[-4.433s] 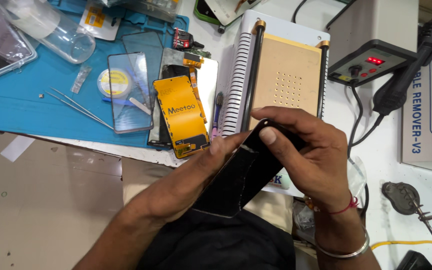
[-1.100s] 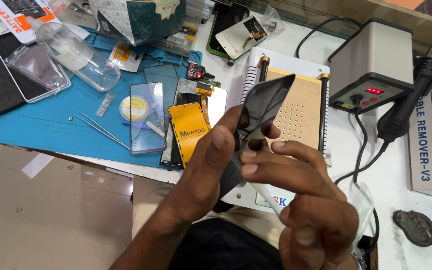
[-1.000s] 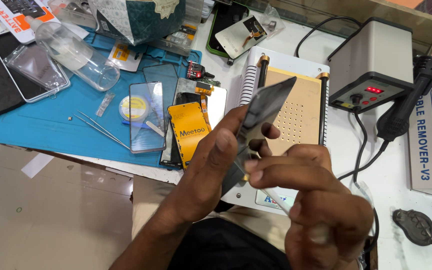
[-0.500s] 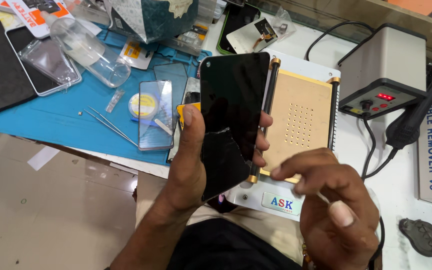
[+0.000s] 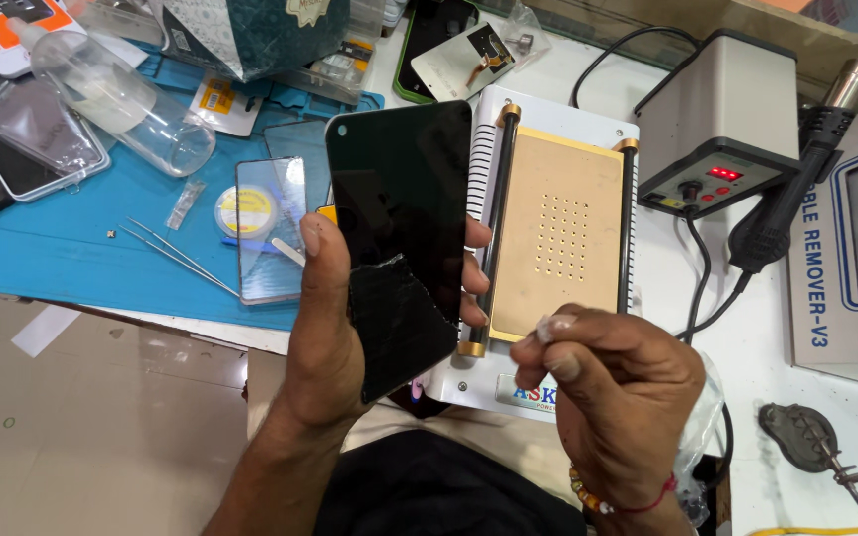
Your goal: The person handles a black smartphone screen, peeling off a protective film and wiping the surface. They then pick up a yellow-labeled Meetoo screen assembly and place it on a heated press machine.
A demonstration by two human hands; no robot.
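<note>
My left hand (image 5: pixel 325 337) holds a black phone screen panel (image 5: pixel 401 213) upright, its glossy face toward me, thumb on the left edge and fingertips on the right edge. A dull torn patch covers the panel's lower part (image 5: pixel 404 323). My right hand (image 5: pixel 613 397) sits lower right, apart from the panel, its fingers pinched on a small pale scrap (image 5: pixel 551 326). Behind the panel stands a white heating plate machine with a tan perforated pad (image 5: pixel 563 238).
A blue work mat (image 5: pixel 101 248) at the left carries tweezers (image 5: pixel 176 256), a glass panel (image 5: pixel 268 233), a clear bottle (image 5: pixel 116 99) and a phone case. A grey hot-air station (image 5: pixel 722 124) with its black handle (image 5: pixel 786 203) stands at the right, cables beside it.
My left hand turned the panel from tilted edge-on to upright facing me. My right hand came off the panel and dropped to the lower right, still pinching a small scrap.
</note>
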